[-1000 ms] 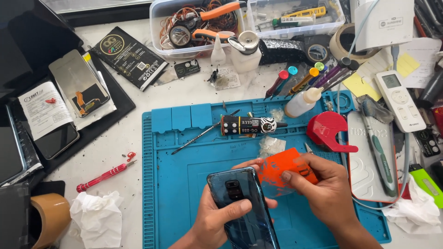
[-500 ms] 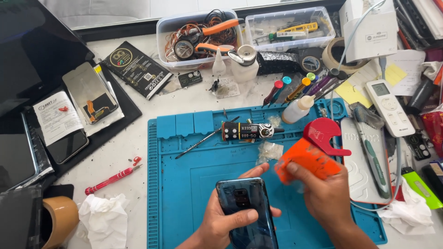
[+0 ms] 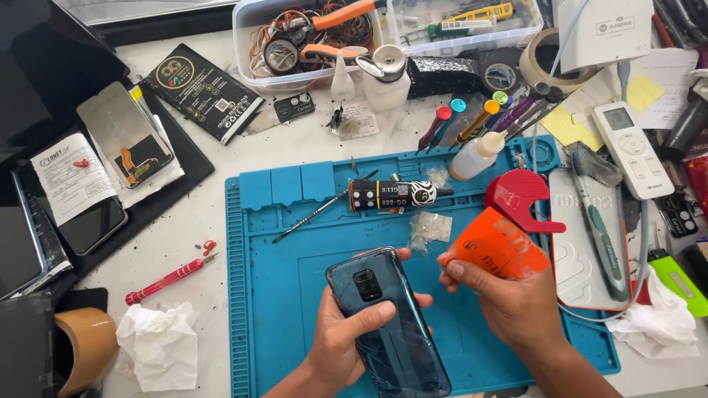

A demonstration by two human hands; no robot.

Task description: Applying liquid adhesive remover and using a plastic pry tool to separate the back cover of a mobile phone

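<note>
My left hand (image 3: 346, 333) grips a dark blue smartphone (image 3: 385, 324) by its middle, back side up, with cracks near its lower end. It hovers over the blue repair mat (image 3: 295, 273). My right hand (image 3: 509, 298) pinches a flat orange plastic card (image 3: 500, 249) just right of the phone's top corner, a small gap between them. A black glue tube (image 3: 394, 195) lies on the mat above the phone, beside thin metal tweezers (image 3: 317, 212).
A red tape dispenser (image 3: 518, 197) and a white squeeze bottle (image 3: 478, 155) sit at the mat's right top. A red screwdriver (image 3: 169, 278), crumpled tissue (image 3: 161, 345), tape roll (image 3: 85, 346) and spare phones (image 3: 92, 225) lie left. Bins of tools (image 3: 310, 37) line the back.
My right hand has lifted the orange card away to the right of the phone. The view has drifted, so the mat and phone sit more to the right.
</note>
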